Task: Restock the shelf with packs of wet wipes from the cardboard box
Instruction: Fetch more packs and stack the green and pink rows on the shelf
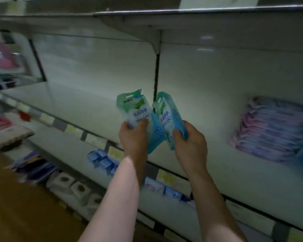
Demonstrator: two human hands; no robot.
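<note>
Head view shows both packs of wet wipes held in the air in front of the shelf (73, 100), one in each hand. The left hand (132, 137) grips the left pack (138, 112) by its lower end, and the right hand (191, 145) grips the right pack (168, 114), fingers (143, 122) curled round soft, glossy green-and-blue film pouches with a punched hanging slot on top. This looks like the carry-to-shelf step. Next, each flat pouch needs setting down on the bare white metal board, perhaps stacked like the blurred purple packs (273, 131) to the right. The cardboard box is out of sight.
</note>
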